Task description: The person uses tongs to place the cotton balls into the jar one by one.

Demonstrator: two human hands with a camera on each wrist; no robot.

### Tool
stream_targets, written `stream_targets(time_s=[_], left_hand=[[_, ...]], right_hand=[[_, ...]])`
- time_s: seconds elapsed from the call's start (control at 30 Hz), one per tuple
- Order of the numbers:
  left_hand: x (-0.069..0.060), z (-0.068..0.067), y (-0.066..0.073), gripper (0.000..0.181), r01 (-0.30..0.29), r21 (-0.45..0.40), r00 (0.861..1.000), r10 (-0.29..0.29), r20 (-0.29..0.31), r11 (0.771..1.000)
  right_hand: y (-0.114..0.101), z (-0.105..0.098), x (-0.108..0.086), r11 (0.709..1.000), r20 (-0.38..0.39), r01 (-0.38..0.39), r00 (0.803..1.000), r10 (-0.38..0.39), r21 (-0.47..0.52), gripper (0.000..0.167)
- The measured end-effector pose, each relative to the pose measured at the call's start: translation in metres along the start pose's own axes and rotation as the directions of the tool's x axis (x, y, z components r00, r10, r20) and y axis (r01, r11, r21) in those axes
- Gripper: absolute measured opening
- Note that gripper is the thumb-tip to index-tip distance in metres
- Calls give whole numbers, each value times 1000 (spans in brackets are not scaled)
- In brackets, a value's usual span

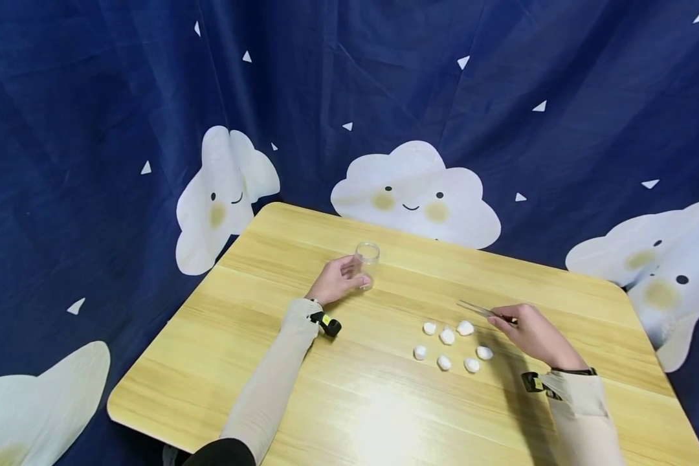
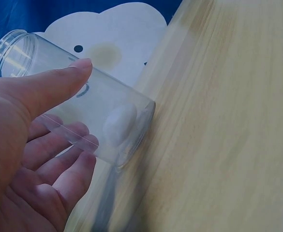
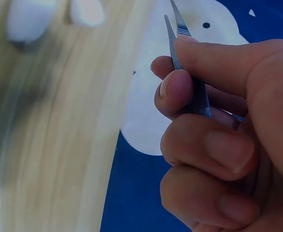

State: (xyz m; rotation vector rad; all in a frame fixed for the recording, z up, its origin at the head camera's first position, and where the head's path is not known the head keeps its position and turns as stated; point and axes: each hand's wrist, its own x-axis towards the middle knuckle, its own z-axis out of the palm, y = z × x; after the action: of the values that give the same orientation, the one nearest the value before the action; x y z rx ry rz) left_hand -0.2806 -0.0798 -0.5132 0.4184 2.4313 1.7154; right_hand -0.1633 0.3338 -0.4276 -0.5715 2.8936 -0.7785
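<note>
My left hand [image 1: 339, 279] holds a clear plastic jar [image 1: 367, 254], thumb on one side and fingers on the other. The jar has no lid on, and one white cotton ball [image 2: 120, 123] lies at its bottom in the left wrist view. My right hand [image 1: 527, 331] pinches metal tweezers [image 1: 476, 309] between thumb and fingers. Their tips stand apart with nothing between them, as the right wrist view [image 3: 172, 34] of the tweezers shows. Several white cotton balls [image 1: 446, 336] lie loose on the table, just left of the right hand.
The light wooden table [image 1: 221, 336] has rounded corners. A dark blue curtain [image 1: 303, 84] with white smiling clouds [image 1: 413, 188] hangs behind it and along its left side. Each wrist wears a black strap with a small camera [image 1: 328, 323]. Light glares off the table's front.
</note>
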Motion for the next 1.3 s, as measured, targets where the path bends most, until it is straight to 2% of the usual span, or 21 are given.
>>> stream_targets(time_s=[0.37,0.7,1.3], left_hand=[[1,1,-1,71,-6,-1,1000,6,4,1000],[1,0,-1,70,-16,0,1000,16,9,1000],[1,0,-1,70,-7,-8,1000,7,4,1000]], right_hand=[[17,11,-14,1000,-29,19,999,-20,-15,14],[22,19,-26,999,23,-37,999,37,-28,20],[27,23,-35,1000,23,-2,1000,2,-18,14]])
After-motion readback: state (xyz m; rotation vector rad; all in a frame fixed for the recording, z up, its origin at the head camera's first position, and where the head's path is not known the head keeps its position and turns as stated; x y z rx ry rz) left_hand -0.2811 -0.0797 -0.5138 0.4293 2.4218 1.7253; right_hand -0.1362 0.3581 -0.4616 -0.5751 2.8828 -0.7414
